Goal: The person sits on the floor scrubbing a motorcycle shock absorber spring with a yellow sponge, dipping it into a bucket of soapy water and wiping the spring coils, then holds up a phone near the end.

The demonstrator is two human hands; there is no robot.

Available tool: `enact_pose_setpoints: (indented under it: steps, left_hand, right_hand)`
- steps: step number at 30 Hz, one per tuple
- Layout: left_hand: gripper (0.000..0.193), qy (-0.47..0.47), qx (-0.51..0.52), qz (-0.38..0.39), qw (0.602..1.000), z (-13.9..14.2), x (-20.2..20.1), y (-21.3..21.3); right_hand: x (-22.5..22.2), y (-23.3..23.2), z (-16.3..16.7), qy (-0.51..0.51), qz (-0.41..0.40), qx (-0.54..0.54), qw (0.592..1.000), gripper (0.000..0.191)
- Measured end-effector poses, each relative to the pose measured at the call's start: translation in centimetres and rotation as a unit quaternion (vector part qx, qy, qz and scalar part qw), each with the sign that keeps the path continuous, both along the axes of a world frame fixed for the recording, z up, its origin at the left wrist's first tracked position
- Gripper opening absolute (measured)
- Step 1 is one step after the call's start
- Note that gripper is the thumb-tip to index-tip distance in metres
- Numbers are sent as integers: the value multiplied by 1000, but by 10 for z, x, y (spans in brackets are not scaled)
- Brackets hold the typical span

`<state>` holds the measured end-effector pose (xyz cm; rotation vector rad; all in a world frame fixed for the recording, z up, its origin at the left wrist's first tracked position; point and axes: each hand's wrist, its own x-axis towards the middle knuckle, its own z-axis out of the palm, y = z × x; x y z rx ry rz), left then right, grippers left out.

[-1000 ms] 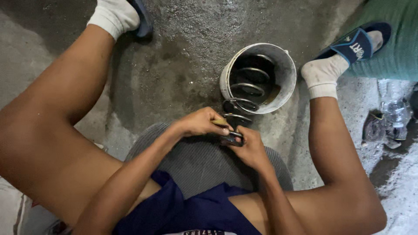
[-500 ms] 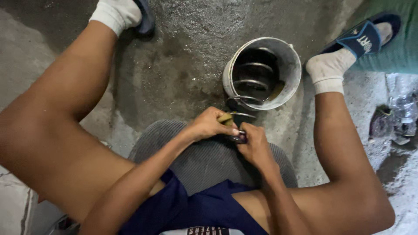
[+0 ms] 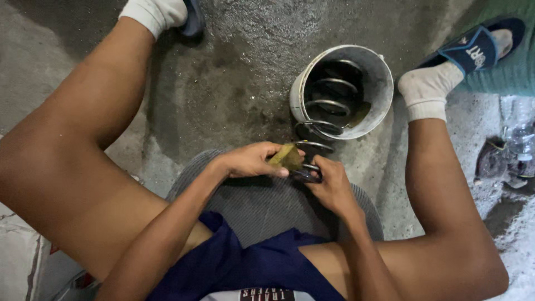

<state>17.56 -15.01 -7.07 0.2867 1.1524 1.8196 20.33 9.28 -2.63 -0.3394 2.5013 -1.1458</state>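
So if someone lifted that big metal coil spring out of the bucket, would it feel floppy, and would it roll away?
Probably stiff: the coil spring is thick dark wire in wide, even turns. Likely heavy for its size, since it looks like solid metal. It may be slippery, as the bucket and floor look wet. Being round, it could roll if laid on its side.

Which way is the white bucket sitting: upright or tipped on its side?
Tipped on its side. The white bucket shows its open mouth to the camera, and the coil spring runs out of it along the concrete floor.
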Motion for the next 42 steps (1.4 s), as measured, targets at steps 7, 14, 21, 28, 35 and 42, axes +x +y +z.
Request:
enact_pose_setpoints:
  steps: [7, 14, 21, 28, 35, 42]
  left_hand:
    - [27, 66, -225, 95, 967, -12, 8, 18]
    - [26, 18, -126, 102, 987, -8, 6, 27]
    - [21, 128, -182, 160, 962, 7, 10, 41]
    - [24, 53, -242, 115, 962, 4, 5, 18]
    - [22, 254, -227, 187, 921, -1, 25, 46]
    - [25, 31, -163, 191, 968, -7, 19, 38]
  right_hand:
    - [2, 0, 2, -6, 3, 11, 1000, 34]
    - [-1, -6, 6, 10, 3, -24, 1000, 30]
    - [2, -10, 12, -49, -49, -62, 996, 33]
    - [2, -1, -1, 8, -22, 0, 1000, 22]
    - [9, -5, -4, 167, -25, -21, 985, 29]
    - [5, 0, -11, 7, -33, -35, 999, 20]
